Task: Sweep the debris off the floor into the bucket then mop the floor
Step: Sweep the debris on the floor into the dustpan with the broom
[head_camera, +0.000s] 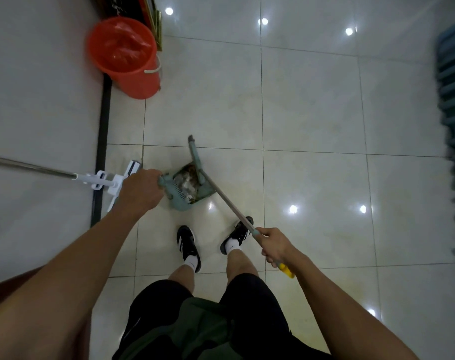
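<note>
One heap of brown and grey debris [188, 181] sits inside a pale green plastic dustpan [187, 189], which rests on the glossy cream-tiled floor [312, 113] just ahead of the person's black-and-white sneakers [188, 246]. The left hand [140, 189] is closed in a fist grip around the dustpan's handle, at the pan's left edge. The right hand [274, 246] is wrapped in a full grip around the upper end of a thin grey broom stick [229, 203]; a yellow cap pokes out below that grip, and the stick slants up and left from it to the pale green broom head [195, 157], which stands on the far side of the dustpan, against the debris.

Well beyond the left grip, up and to the left, an orange-red plastic bucket [125, 55] lined with a red plastic bag stands against the wall; the contents of the bag are too blurred to tell. Just left of the left grip, a white flat mop with a steel pole [39, 168] leans by the dark skirting, its head partly hidden behind the left hand and its pole cut off at the picture's left edge. Far right of the right grip, a blurred teal slatted object [454, 100] is cut off by the edge.
</note>
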Available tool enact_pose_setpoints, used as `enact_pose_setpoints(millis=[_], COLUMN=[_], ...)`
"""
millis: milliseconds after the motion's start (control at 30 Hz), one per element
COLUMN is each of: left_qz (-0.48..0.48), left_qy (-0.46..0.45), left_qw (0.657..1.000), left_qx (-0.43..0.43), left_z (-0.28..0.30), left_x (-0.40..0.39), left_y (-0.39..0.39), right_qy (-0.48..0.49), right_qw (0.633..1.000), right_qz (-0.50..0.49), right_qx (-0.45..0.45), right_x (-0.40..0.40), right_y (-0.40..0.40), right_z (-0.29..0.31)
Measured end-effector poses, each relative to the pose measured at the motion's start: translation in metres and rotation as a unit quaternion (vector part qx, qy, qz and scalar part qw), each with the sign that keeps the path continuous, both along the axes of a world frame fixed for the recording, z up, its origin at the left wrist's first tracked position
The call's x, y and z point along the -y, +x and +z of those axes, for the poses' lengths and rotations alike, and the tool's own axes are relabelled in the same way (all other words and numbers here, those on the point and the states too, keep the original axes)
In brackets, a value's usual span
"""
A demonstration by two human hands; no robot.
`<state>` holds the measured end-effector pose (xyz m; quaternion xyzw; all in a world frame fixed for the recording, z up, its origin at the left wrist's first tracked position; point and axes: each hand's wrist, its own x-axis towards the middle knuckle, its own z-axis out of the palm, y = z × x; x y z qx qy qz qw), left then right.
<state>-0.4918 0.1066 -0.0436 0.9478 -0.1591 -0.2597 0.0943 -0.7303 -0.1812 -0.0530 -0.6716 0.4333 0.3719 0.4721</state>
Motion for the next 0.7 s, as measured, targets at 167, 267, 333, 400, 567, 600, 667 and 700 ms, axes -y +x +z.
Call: enact_pose_setpoints(millis=[167, 267, 333, 400, 567, 600, 667, 700], left_qz=[0.011, 0.020, 0.025, 0.034, 0.045, 0.042, 0.033, 0.029], left_qy=[-0.001, 0.011, 0.022, 0.023, 0.013, 0.017, 0.020, 0.015], left_qw=[1.000, 1.000, 0.999, 0.999, 0.999, 0.999, 0.999, 0.999], left_qx=[-0.001, 0.001, 0.007, 0.008, -0.004, -0.001, 0.006, 0.012], left_z=[0.003, 0.003, 0.004, 0.004, 0.000, 0.000, -0.001, -0.001], left_x=[-0.014, -0.024, -0.030, -0.033, -0.035, -0.035, -0.035, -0.035], left_y=[0.001, 0.000, 0.000, -0.001, -0.005, -0.006, -0.008, -0.010], right_qy=[-0.066, -0.120, -0.154, -0.182, -0.193, -0.186, -0.170, -0.166], right_qw=[0.995, 0.983, 0.967, 0.949, 0.927, 0.926, 0.924, 0.925], right_qz=[0.061, 0.137, 0.197, 0.254, 0.320, 0.328, 0.343, 0.341], right_qx=[0.031, 0.041, 0.046, 0.045, 0.007, -0.001, -0.017, -0.020], right_x=[-0.005, -0.007, -0.007, -0.009, -0.021, -0.024, -0.033, -0.037], right_y=[-0.009, -0.011, -0.007, 0.002, 0.034, 0.040, 0.045, 0.044], right_z=[0.002, 0.000, -0.003, -0.007, -0.026, -0.030, -0.034, -0.034])
